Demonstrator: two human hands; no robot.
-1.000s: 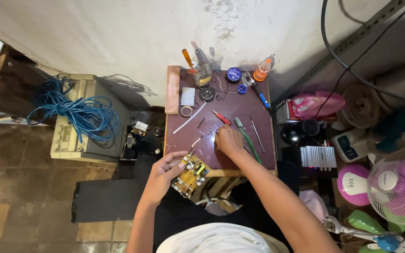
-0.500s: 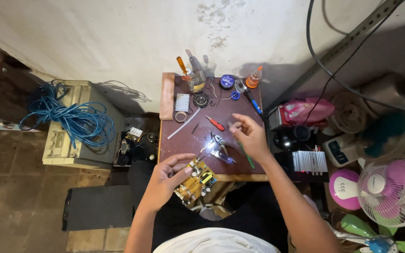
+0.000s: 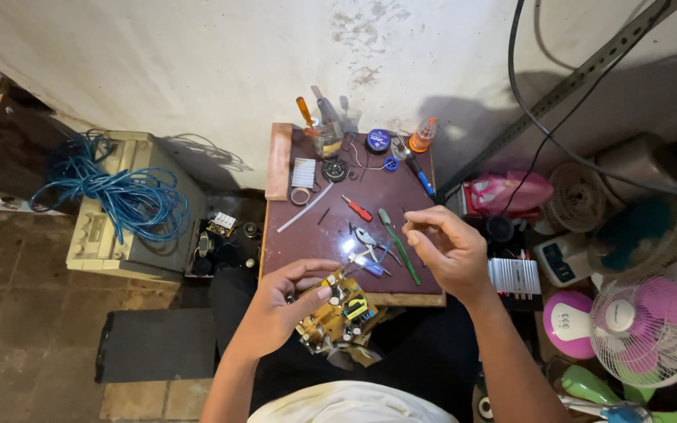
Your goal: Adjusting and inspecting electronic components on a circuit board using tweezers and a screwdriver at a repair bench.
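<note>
Circuit board [image 3: 337,308], yellow: clamped in left hand [image 3: 280,313] at table [image 3: 319,235] near edge, long axis slanting toward far right. Right hand [image 3: 448,244] hovers nearby on its right, fingertips pinched; contents too small to tell.

The right hand [image 3: 448,247] has lifted off the small dark-red wooden table [image 3: 331,227] and now hovers above the green-handled pliers [image 3: 399,244], fingers pinched.

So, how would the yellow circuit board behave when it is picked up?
The circuit board probably stays stiff and light: the left hand holds it by one edge without sagging. Its raised components look fragile, so squeezing them seems risky.
</note>
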